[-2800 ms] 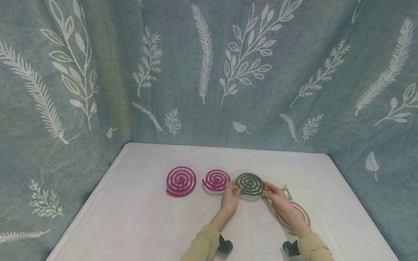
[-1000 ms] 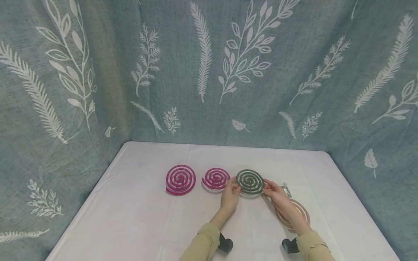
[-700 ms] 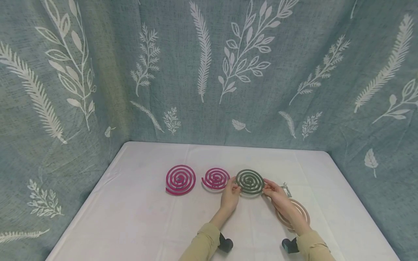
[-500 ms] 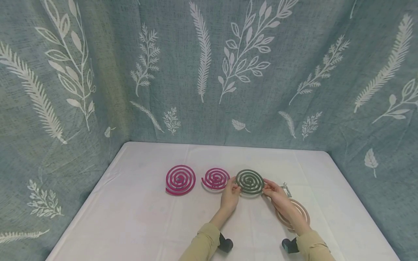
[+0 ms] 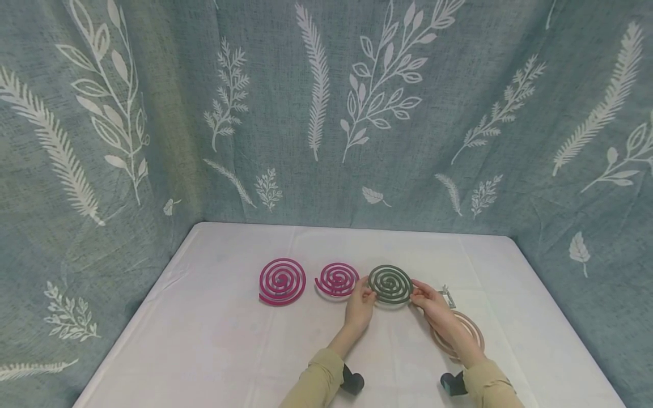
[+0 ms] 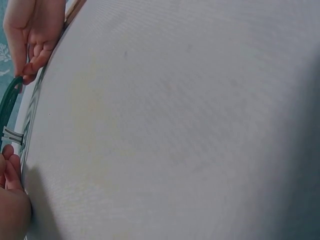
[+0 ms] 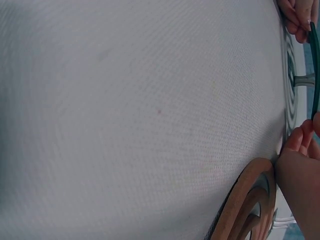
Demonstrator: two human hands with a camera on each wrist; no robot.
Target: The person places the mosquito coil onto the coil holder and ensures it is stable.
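Setting: you are at a booth-like station, wider room not identifiable, with leaf-print cloth (image 5: 280,107) hung behind and along both sides of your white table (image 5: 194,334).

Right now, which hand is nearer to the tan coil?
The right hand: it's beside the tan coil, partly hiding it in the head view. The left hand is farther off, at the left edge of the green coil.

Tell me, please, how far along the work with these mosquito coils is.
Two magenta mosquito coils look done, seemingly raised off the table. In hand is the green mosquito coil: left hand and right hand hold its rim above a metal stand. Still to do, apparently, is the brown mosquito coil, lying near a bare metal stand.
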